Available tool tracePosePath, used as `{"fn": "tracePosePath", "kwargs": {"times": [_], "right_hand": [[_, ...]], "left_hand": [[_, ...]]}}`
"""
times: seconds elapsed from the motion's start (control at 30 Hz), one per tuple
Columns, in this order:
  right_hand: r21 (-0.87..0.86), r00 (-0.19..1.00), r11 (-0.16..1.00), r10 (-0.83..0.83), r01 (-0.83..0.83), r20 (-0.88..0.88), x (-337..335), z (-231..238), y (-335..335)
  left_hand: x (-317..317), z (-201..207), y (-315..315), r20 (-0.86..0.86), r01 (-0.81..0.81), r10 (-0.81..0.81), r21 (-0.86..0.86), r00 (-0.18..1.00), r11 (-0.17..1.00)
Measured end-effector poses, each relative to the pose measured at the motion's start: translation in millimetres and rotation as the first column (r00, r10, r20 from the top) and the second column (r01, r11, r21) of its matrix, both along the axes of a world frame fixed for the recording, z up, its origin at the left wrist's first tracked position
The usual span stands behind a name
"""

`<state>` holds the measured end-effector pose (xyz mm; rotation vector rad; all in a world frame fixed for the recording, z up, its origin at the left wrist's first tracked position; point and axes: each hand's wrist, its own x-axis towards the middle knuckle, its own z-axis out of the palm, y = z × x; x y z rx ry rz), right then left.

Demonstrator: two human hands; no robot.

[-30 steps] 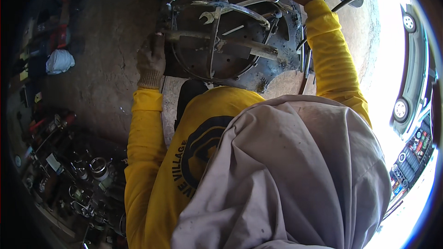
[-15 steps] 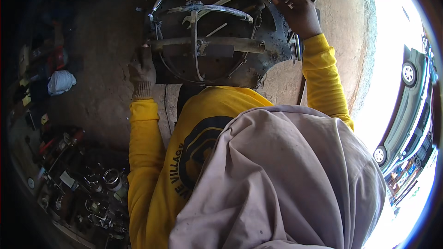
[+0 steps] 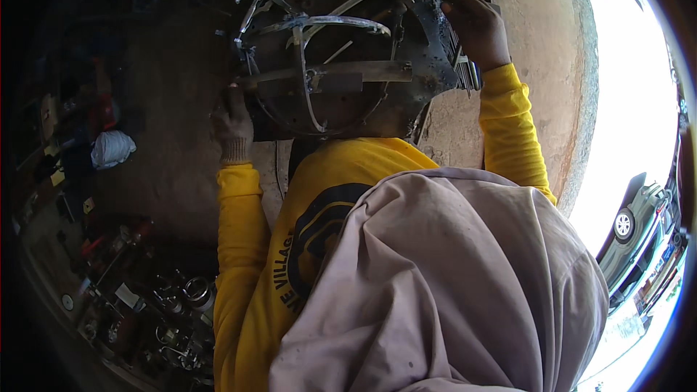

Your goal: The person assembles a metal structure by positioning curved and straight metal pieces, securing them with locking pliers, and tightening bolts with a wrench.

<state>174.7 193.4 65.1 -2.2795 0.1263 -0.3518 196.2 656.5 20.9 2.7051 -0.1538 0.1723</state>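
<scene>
A round dark metal frame [image 3: 341, 65] made of curved bars and a cross strap hangs in front of me, above the dirt floor. My left hand [image 3: 232, 125], in a worn glove, grips the frame's left edge. My right hand [image 3: 475, 29] closes on its right rim, next to a small ribbed metal part [image 3: 465, 65]. Both arms wear yellow sleeves. A grey cloth [image 3: 443, 283] over my front hides the lower middle of the view.
Engine parts, cans and tools [image 3: 145, 305] lie piled at the lower left. A white rag [image 3: 110, 149] lies on the floor at the left. A parked car [image 3: 639, 225] stands outside at the right, in bright daylight.
The metal frame has come closer and lower toward my body. My right hand has slid down along its right rim, and my left hand has stayed on the left edge.
</scene>
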Motion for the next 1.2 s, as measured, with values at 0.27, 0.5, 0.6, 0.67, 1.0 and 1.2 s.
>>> {"fn": "tracePosePath", "kwargs": {"times": [0.27, 0.5, 0.6, 0.67, 1.0, 1.2], "right_hand": [[0.396, 0.9, 0.826, -0.435, 0.402, -0.005, -106, -28, -35], [0.167, 0.605, 0.603, -0.66, 0.78, -0.446, -195, -153, -61], [0.115, 0.557, 0.63, -0.568, 0.768, -0.606, -221, -207, -49], [0.015, 0.524, 0.646, -0.606, 0.763, -0.599, -213, -227, -56], [-0.452, 0.344, 0.787, -0.599, 0.419, -0.723, -115, -267, -129], [-0.496, 0.25, 0.803, -0.581, 0.331, -0.774, -113, -326, -169]], "left_hand": [[-1, -11, 23, 0.232, 0.235, -0.304, 0.284, 0.924, 0.93], [4, -9, 28, 0.369, 0.281, -0.531, 0.549, 0.763, 0.787], [2, 0, 19, 0.364, 0.271, -0.545, 0.583, 0.755, 0.766], [-2, 6, 18, 0.32, 0.185, -0.535, 0.7, 0.782, 0.689], [18, -11, 78, -0.109, 0.114, -0.093, 0.199, 0.99, 0.973], [13, -8, 62, -0.187, -0.024, 0.03, 0.036, 0.982, 0.999]]}}
